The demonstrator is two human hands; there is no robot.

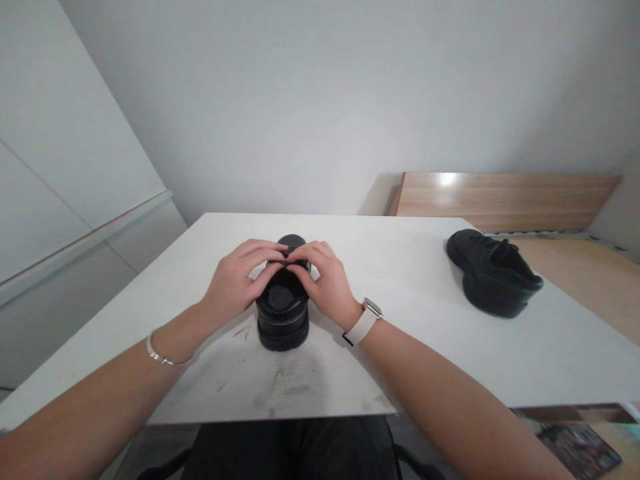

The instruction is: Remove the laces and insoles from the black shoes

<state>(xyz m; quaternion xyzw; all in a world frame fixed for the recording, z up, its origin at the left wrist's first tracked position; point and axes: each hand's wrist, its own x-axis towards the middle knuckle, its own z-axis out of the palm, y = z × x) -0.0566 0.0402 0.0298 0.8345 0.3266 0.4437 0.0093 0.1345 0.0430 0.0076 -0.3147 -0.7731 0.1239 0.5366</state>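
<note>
Both hands, the left hand and right hand, pinch the laces atop the black shoe standing mid-desk, the knot apparently unfinished, while the second shoe lies untouched well apart.

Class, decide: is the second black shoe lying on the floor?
No, the second black shoe rests on the white table, to the right of both hands.

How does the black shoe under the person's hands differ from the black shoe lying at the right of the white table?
The black shoe under the hands points heel-on toward the camera; the black shoe at the right lies side-on. Left hand and right hand pinch the near shoe's laces; the far shoe lies untouched. Both are black, on the white table.
</note>
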